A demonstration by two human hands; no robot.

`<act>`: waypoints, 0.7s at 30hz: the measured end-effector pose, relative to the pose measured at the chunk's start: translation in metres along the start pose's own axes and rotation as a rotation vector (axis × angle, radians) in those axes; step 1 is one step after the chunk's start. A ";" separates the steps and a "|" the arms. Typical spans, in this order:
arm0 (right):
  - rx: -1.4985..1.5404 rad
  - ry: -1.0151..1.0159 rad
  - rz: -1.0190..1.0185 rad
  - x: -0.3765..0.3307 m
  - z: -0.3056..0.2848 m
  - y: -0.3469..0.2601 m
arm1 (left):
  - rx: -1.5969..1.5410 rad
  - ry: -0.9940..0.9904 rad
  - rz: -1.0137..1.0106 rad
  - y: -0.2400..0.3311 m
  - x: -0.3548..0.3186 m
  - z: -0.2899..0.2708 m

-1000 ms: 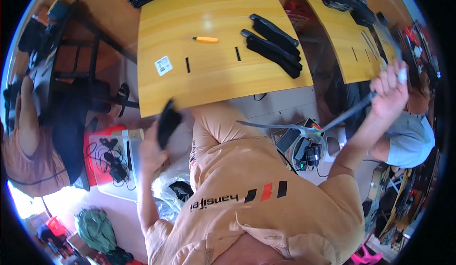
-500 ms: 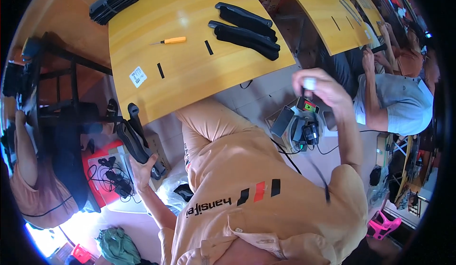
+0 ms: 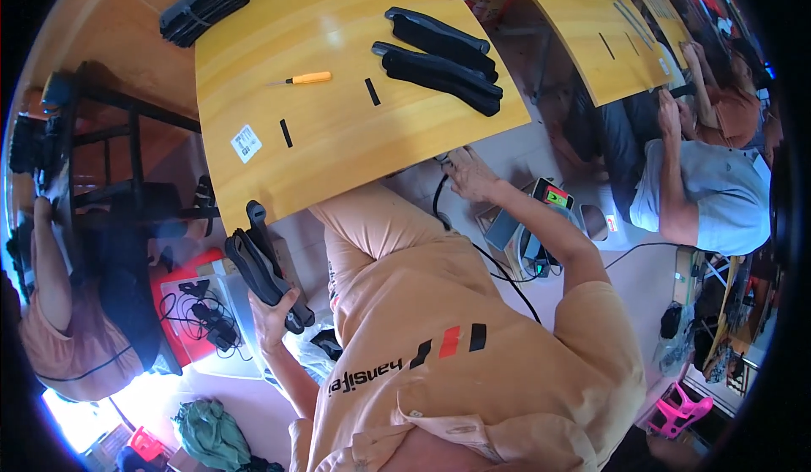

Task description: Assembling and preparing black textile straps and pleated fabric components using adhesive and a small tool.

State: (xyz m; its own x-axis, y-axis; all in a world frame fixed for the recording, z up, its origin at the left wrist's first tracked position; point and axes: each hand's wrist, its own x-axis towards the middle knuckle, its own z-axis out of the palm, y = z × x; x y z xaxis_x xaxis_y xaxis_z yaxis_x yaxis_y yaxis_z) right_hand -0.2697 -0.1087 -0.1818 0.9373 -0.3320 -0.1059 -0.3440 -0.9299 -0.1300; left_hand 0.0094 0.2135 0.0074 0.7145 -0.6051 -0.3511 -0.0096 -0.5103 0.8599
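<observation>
Left hand (image 3: 274, 313) is clenched around a bundle of long black curved parts (image 3: 263, 267), held low beside the near-left edge of the yellow worktop (image 3: 338, 134), elbow bent and the parts pointing up toward that edge. Right hand (image 3: 470, 174) reaches out just off the worktop's near-right edge, arm extended, fingers loosely spread and touching a black cable (image 3: 439, 197) there, gripping nothing firmly that I can make out. On the worktop itself lie two more black curved parts (image 3: 439, 58) and an orange-handled screwdriver (image 3: 304, 78).
</observation>
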 end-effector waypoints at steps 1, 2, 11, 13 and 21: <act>0.003 0.002 -0.004 0.008 0.004 0.008 | -0.004 0.011 -0.016 0.003 -0.002 0.001; 0.074 0.046 0.125 0.017 0.009 0.014 | -0.009 0.020 -0.031 0.004 -0.003 0.002; -0.234 -0.355 0.326 0.026 0.026 0.017 | -0.107 -0.011 -0.010 0.002 0.007 0.010; 0.143 -0.845 0.225 0.022 -0.010 -0.009 | -0.204 -0.077 -0.019 0.009 0.013 0.012; 0.970 -0.178 -0.056 0.045 -0.234 0.024 | -0.575 -0.395 0.020 0.075 0.059 0.118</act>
State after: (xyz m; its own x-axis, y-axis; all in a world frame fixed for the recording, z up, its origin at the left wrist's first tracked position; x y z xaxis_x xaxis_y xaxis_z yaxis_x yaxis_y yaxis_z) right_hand -0.2223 -0.1828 0.0407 0.9590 -0.1889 -0.2112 -0.2702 -0.3846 -0.8827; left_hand -0.0318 0.0673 0.0071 0.4090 -0.8435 -0.3482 0.4298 -0.1586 0.8889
